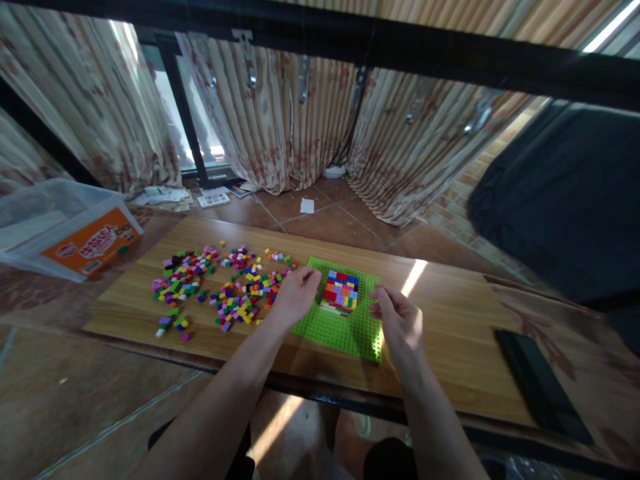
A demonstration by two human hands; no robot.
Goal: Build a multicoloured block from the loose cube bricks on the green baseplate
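A green studded baseplate [360, 337] lies on the wooden board, and a block of small multicoloured bricks [341, 290] is built up on its middle. My left hand [299, 293] is over the baseplate's left edge, beside the brick block and apart from it. Its fingers are curled together; whatever they may hold is too small to make out. At the right edge of the baseplate is my right hand [400, 319], its fingers loosely bent and slightly apart, with nothing visible in them. Many loose coloured bricks [235, 303] are spread left of the baseplate.
A clear plastic box [70, 200] with an orange label stands at the far left. On the right of the wooden board [450, 320] lies a dark flat object [540, 383]. A black bar [320, 37] crosses above, with striped curtains [280, 127] behind it.
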